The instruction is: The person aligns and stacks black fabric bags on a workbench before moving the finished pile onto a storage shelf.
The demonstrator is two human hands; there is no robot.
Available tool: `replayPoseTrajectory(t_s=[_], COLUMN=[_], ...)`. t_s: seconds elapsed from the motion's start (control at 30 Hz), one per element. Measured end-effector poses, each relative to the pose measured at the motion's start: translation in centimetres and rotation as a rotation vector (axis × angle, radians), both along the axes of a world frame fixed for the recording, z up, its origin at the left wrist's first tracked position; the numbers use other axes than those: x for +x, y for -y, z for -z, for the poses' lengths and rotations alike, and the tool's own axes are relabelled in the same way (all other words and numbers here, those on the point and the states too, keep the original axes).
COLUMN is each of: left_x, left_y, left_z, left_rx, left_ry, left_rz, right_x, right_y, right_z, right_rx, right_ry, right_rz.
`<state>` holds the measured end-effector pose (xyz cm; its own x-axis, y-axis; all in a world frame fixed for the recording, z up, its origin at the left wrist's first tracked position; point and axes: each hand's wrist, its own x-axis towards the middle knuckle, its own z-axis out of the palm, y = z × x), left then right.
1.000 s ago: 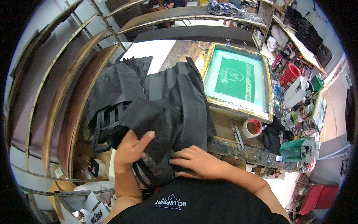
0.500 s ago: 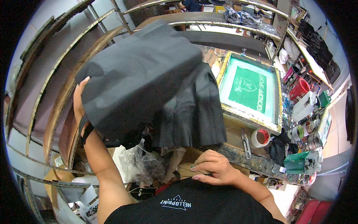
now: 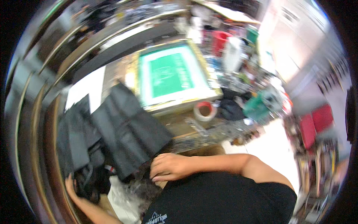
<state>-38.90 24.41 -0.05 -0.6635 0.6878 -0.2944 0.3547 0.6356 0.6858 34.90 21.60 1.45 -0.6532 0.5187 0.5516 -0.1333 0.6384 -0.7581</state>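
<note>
At the lower left, my left hand (image 3: 70,186) is closed at the lower end of a black cloth bag (image 3: 76,136); blur and the cloth hide part of its fingers. A second black bag (image 3: 128,128) lies flatter beside it, over the near left corner of the worktable. My right hand (image 3: 169,167) hovers before my body, near that second bag's lower corner. Its fingers are loosely curled together, and nothing shows in them. Clear plastic (image 3: 128,196) lies crumpled beneath the bags. A white board (image 3: 85,87) shows behind them.
A screen-printing frame (image 3: 140,80) with a green mesh stands on the table. Near its front edge are a tape roll (image 3: 205,111), a dark cloth (image 3: 229,104) and a green container (image 3: 257,108). Rack shelves (image 3: 37,123) line the left; a red chair (image 3: 317,121) stands right.
The view has swung to the right and blurred. My left hand has brought the raised bag down to the left, uncovering the white board. My right hand stays before my body, fingers still curled.
</note>
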Motion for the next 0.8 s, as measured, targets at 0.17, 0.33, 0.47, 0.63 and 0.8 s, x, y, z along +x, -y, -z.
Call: replayPoseTrajectory(t_s=[0.17,0.33,0.47,0.63,0.8], left_x=[11.2,27.4,36.1,51.0,51.8], left_y=[-1.2,5.7,6.2,6.3,8.9], left_z=[-2.2,-11.3,-7.5,1.1,3.3], left_rx=[-0.113,-0.035,0.762,0.491,0.306], left_ry=[-0.514,-1.204,-1.087,0.040,0.060], left_rz=[-0.274,-0.072,0.178,0.535,0.561], right_x=[1.8,3.1,0.2,-3.4,-3.8], right_y=[-0.3,-0.4,-2.6,-5.1,-5.7], right_z=[2.1,3.9,4.8,9.0,9.6], right_rx=[0.017,0.085,0.314,0.656,0.637], right_ry=[0.107,0.275,0.443,0.684,0.615], right_rz=[0.130,0.334,0.313,0.440,0.399])
